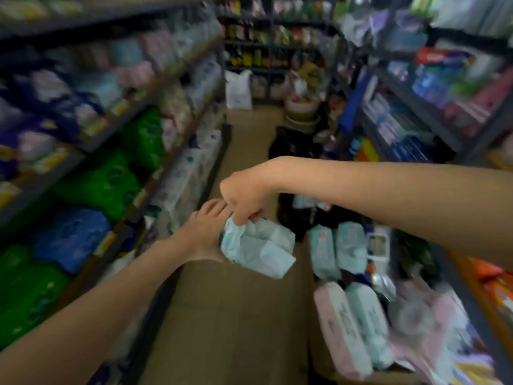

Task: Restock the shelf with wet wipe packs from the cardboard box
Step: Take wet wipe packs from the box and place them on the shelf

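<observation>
Green packs (111, 179), white sack (238, 90)

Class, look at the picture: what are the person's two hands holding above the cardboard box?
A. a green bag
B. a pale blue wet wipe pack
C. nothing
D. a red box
B: the right hand pinches the top of the pale blue wet wipe pack while the left hand supports its side.

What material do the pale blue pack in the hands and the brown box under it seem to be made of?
The pale blue pack looks like soft plastic film with a slight sheen; it creases and folds where the right hand pinches its top, while the left hand touches its side. The brown box looks like matte cardboard: flat, dull and stiff. Motion blur leaves both somewhat uncertain.
</observation>
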The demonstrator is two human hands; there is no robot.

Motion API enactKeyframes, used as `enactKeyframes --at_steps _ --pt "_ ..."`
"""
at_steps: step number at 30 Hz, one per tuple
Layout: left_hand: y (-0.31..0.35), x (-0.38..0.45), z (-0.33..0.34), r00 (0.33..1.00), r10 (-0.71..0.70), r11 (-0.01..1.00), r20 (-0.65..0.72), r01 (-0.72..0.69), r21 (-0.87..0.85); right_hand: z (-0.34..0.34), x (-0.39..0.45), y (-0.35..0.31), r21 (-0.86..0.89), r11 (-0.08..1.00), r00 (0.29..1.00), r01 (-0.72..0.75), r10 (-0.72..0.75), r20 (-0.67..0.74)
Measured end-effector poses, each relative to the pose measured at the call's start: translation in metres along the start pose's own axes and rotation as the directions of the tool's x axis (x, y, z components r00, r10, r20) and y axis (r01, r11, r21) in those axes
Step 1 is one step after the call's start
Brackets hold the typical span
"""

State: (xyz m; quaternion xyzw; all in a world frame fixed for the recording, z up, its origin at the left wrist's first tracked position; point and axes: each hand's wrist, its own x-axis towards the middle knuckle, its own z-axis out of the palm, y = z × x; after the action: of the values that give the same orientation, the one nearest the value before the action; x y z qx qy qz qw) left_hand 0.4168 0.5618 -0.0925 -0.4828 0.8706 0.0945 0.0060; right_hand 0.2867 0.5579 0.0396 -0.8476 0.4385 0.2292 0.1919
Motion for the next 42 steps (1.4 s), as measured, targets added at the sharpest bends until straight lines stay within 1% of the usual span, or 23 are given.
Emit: enactKeyframes --at_steps 2,4,7,9,12,14,15,17,19,20,21,23,24,25,27,29,32,34,36,37,38,40,42 --pt "-0.035 -0.051 -0.024 0.993 -0.094 0.995 -0.074 0.092 -0.026 -0.034 0.007 -0.054 -0.13 0.986 0.994 0.105 -0.106 -0.004" --pt "-0.062 -0.101 -0.051 0.965 -0.187 0.975 -0.182 0.161 -0.151 -0.07 0.011 -0.1 -0.252 0.954 0.985 0.16 -0.172 -0.027" --pt "-0.086 -0.167 -0.101 0.888 -0.358 0.897 -0.288 0.241 -0.37 -0.123 0.009 -0.153 -0.445 0.875 0.96 0.191 -0.26 -0.099" --pt "-0.097 -0.2 -0.136 0.819 -0.434 0.874 -0.375 0.281 -0.397 -0.157 0.006 -0.18 -0.523 0.826 0.923 0.211 -0.344 -0.172" --pt "-0.11 -0.242 -0.183 0.713 -0.523 0.84 -0.467 0.338 -0.425 -0.2 -0.005 -0.22 -0.594 0.77 0.783 0.235 -0.512 -0.354" --pt "-0.122 -0.267 -0.204 0.626 -0.602 0.777 -0.497 0.315 -0.545 -0.222 -0.018 -0.243 -0.592 0.767 0.588 0.249 -0.605 -0.536" --pt "-0.125 -0.277 -0.211 0.573 -0.647 0.728 -0.503 0.268 -0.632 -0.23 -0.023 -0.25 -0.553 0.783 0.466 0.286 -0.618 -0.633" --pt "-0.133 -0.298 -0.225 0.405 -0.746 0.612 -0.528 0.105 -0.784 -0.243 -0.032 -0.269 -0.464 0.777 0.214 0.426 -0.585 -0.782" --pt "-0.137 -0.313 -0.238 0.246 -0.822 0.506 -0.513 -0.098 -0.857 -0.245 -0.031 -0.284 -0.402 0.748 0.077 0.528 -0.513 -0.855" --pt "-0.139 -0.32 -0.245 0.189 -0.845 0.464 -0.5 -0.207 -0.862 -0.244 -0.027 -0.293 -0.366 0.735 0.062 0.571 -0.483 -0.874" --pt "-0.14 -0.325 -0.252 0.154 -0.861 0.423 -0.485 -0.314 -0.85 -0.242 -0.021 -0.301 -0.309 0.714 0.09 0.628 -0.461 -0.883" --pt "-0.142 -0.335 -0.266 0.121 -0.864 0.38 -0.489 -0.481 -0.79 -0.234 -0.012 -0.32 -0.166 0.655 0.247 0.737 -0.49 -0.836" --pt "-0.143 -0.34 -0.273 0.104 -0.856 0.381 -0.507 -0.536 -0.753 -0.228 -0.008 -0.33 -0.134 0.623 0.303 0.771 -0.543 -0.783" --pt "-0.144 -0.345 -0.281 0.085 -0.846 0.388 -0.526 -0.578 -0.718 -0.224 -0.002 -0.341 -0.151 0.592 0.306 0.791 -0.597 -0.741" --pt "-0.145 -0.354 -0.297 0.022 -0.83 0.416 -0.557 -0.64 -0.645 -0.217 0.01 -0.363 -0.244 0.52 0.17 0.819 -0.625 -0.762" --pt "-0.145 -0.362 -0.312 -0.046 -0.809 0.473 -0.586 -0.643 -0.602 -0.213 0.019 -0.384 -0.301 0.492 0.02 0.817 -0.546 -0.838" --pt "-0.149 -0.368 -0.33 -0.142 -0.783 0.57 -0.605 -0.553 -0.607 -0.213 0.027 -0.41 -0.347 0.551 -0.071 0.759 -0.46 -0.885" --pt "-0.154 -0.373 -0.339 -0.122 -0.778 0.577 -0.616 -0.526 -0.625 -0.223 0.032 -0.422 -0.375 0.551 -0.112 0.746 -0.45 -0.886" --pt "-0.16 -0.384 -0.346 -0.033 -0.778 0.567 -0.627 -0.467 -0.678 -0.236 0.041 -0.43 -0.449 0.565 -0.168 0.693 -0.478 -0.862" --pt "-0.166 -0.394 -0.348 -0.022 -0.781 0.572 -0.624 -0.428 -0.7 -0.244 0.047 -0.434 -0.496 0.579 -0.196 0.647 -0.502 -0.842" --pt "-0.172 -0.406 -0.351 -0.051 -0.787 0.58 -0.615 -0.399 -0.71 -0.252 0.054 -0.437 -0.559 0.59 -0.247 0.583 -0.527 -0.813" --pt "-0.185 -0.438 -0.352 -0.192 -0.792 0.606 -0.579 -0.362 -0.708 -0.267 0.07 -0.445 -0.689 0.585 -0.382 0.428 -0.574 -0.724" --pt "-0.193 -0.467 -0.347 -0.337 -0.752 0.651 -0.567 -0.248 -0.717 -0.282 0.084 -0.458 -0.781 0.538 -0.453 0.316 -0.638 -0.623"
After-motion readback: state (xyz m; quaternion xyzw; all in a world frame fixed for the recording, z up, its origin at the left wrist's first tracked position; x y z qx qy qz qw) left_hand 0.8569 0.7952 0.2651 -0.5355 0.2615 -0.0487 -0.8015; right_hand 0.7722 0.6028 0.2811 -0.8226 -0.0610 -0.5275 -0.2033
